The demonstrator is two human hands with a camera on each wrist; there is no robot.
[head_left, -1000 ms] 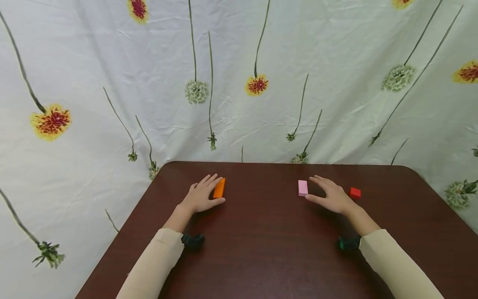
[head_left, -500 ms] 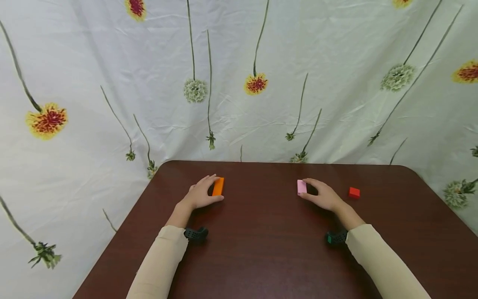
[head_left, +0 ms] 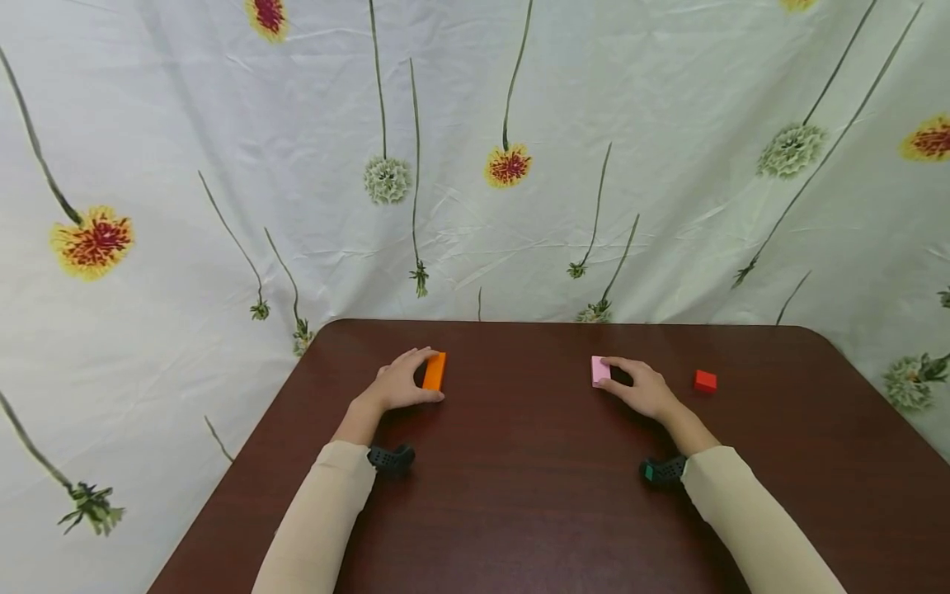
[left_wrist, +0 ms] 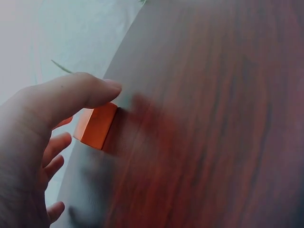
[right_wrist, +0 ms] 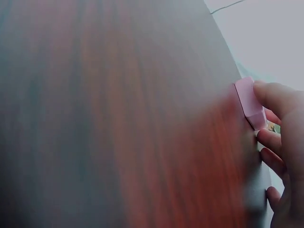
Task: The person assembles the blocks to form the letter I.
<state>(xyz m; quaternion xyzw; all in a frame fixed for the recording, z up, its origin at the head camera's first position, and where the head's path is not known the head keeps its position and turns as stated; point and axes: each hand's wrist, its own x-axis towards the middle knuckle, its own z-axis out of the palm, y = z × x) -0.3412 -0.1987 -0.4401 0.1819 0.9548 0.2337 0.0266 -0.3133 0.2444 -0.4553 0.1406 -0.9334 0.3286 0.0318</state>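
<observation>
On the left of the table in the head view, my left hand (head_left: 392, 388) spans an orange block (head_left: 435, 371) lengthwise, thumb at its near end and fingers at its far end. The left wrist view shows the thumb over the near end of that orange block (left_wrist: 97, 126), the other fingers behind and partly hidden. Across the table, my right hand (head_left: 642, 391) pinches a pink block (head_left: 597, 372) between thumb and index finger. In the right wrist view the pink block (right_wrist: 249, 99) lies low at the tabletop, the remaining fingers loosely bent beside it.
A small red block (head_left: 705, 381) lies to the right of my right hand. The dark brown table (head_left: 512, 462) has rounded far corners. Behind it hangs a white cloth (head_left: 460, 107) printed with flowers. Dark bands (head_left: 664, 471) sit around both wrists.
My right hand has moved left, away from the red block, and its thumb and index finger have closed on the pink block. The left hand stays at the orange block with barely any shift.
</observation>
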